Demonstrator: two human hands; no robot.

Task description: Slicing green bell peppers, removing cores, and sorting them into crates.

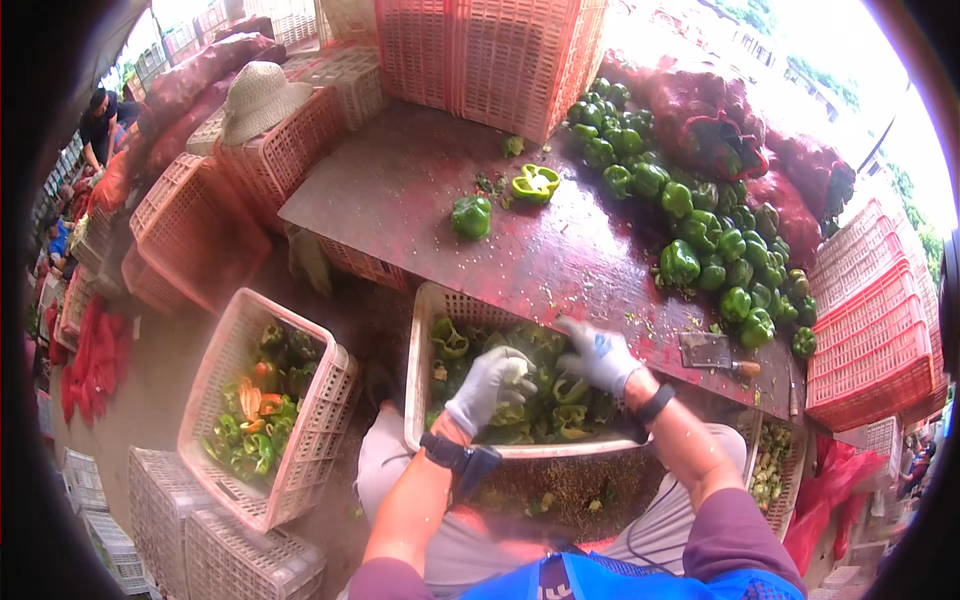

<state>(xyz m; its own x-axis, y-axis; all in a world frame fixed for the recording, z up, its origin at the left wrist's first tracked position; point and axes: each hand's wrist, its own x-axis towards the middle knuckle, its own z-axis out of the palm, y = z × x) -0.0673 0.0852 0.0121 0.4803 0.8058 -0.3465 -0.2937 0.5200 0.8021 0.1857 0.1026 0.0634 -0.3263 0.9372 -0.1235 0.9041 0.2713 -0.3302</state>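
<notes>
Left hand (482, 392): grip closed on pale piece (516, 368), blurred
Right hand (600, 360): above crate (530, 451), by table (370, 190) edge; can't tell if grip holds anything
Cut peppers (568, 418): in crate, below hands
Whole peppers (699, 231): heaped on table, right side
Cleaver (706, 350): flat on table

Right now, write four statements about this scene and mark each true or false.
1. The left hand and right hand wear pale fabric gloves. True.
2. The right hand grips the wooden-handled rectangular metal cleaver. False: it lies on the dark reddish tabletop.
3. A cream woven brimmed hat rests on an orange-pink plastic crate. True.
4. The pale-pink plastic crate outside the left knee holds only green pieces. False: orange pieces lie inside too.
</notes>
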